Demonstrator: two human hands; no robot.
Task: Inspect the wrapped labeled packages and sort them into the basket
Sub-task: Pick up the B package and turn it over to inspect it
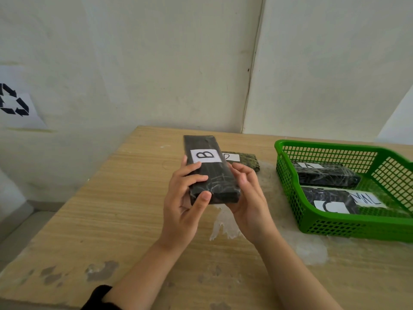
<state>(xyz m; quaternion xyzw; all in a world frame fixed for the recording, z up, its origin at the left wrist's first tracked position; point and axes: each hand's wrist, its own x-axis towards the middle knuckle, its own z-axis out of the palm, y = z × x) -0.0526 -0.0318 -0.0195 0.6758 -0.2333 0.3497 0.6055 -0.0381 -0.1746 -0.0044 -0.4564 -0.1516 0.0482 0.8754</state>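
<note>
A long black wrapped package labeled B (206, 151) is lifted above the wooden table, its far end tilted up. My left hand (185, 198) grips its near end from the left, thumb across the front edge. My right hand (248, 195) holds the same end from the right and below. Behind it a darker package with a white label (244, 161) lies flat on the table. The green plastic basket (330, 227) at the right holds two black packages, one labeled A (324, 175) and one labeled C (328, 201).
The wooden table (111, 220) has worn patches and a whitish stain near my wrists. A white wall rises close behind it. A paper with a recycling symbol (13, 101) hangs on the wall at left. The table's left edge drops to the floor.
</note>
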